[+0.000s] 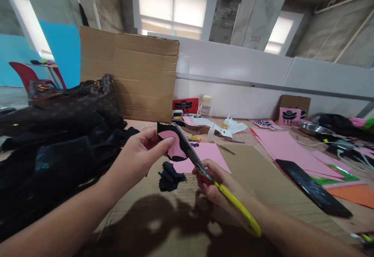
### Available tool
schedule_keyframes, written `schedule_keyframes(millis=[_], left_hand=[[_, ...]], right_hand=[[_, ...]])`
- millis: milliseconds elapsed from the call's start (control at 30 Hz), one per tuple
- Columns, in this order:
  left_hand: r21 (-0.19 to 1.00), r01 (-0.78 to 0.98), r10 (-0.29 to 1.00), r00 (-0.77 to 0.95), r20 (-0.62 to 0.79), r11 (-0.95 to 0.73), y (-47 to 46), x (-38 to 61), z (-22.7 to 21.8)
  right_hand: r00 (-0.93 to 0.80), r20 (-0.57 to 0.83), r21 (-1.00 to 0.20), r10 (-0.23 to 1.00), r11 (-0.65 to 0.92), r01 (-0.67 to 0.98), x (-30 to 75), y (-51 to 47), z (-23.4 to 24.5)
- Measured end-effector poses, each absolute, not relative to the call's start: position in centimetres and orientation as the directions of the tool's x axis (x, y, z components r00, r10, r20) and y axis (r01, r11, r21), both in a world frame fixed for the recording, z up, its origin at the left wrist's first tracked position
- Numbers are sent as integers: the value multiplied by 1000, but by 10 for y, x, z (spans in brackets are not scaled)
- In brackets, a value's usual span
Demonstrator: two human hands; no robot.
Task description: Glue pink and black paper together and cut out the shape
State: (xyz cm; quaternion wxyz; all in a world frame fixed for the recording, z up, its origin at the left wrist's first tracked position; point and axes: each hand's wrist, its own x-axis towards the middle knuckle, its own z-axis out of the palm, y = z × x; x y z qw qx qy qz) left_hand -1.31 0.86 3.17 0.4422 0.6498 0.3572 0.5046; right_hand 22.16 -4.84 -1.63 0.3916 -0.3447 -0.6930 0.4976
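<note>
My left hand (143, 154) pinches a small piece of black and pink paper (172, 142), held up over the table. My right hand (217, 183) grips yellow-handled scissors (204, 171), whose grey blades reach up along the right edge of the paper piece. Directly below lie black paper scraps (170, 177) and a pink sheet (204, 157) on a brown cardboard mat (257, 179).
Dark bags and black cloth (58, 132) fill the left side. A cardboard panel (131, 74) stands at the back. To the right are a black phone (312, 187), pink sheets (283, 144), an orange sheet, a metal bowl (315, 129), a small bottle (205, 106) and white scraps.
</note>
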Motion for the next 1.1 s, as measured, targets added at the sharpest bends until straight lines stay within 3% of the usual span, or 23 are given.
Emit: schedule_keyframes(millis=[267, 433, 833, 1100], left_hand=[[945, 9, 917, 245, 315, -327, 6, -12, 38], [945, 59, 927, 221, 303, -323, 7, -15, 38], [958, -11, 924, 258, 281, -288, 14, -19, 36], [952, 7, 909, 302, 289, -306, 14, -16, 36]], right_hand=[[-448, 128, -979, 885, 186, 86, 220, -51, -8], [-455, 150, -980, 878, 193, 49, 221, -50, -16], [-427, 154, -984, 891, 175, 10, 223, -47, -21], [-475, 205, -949, 856, 292, 118, 225, -50, -13]])
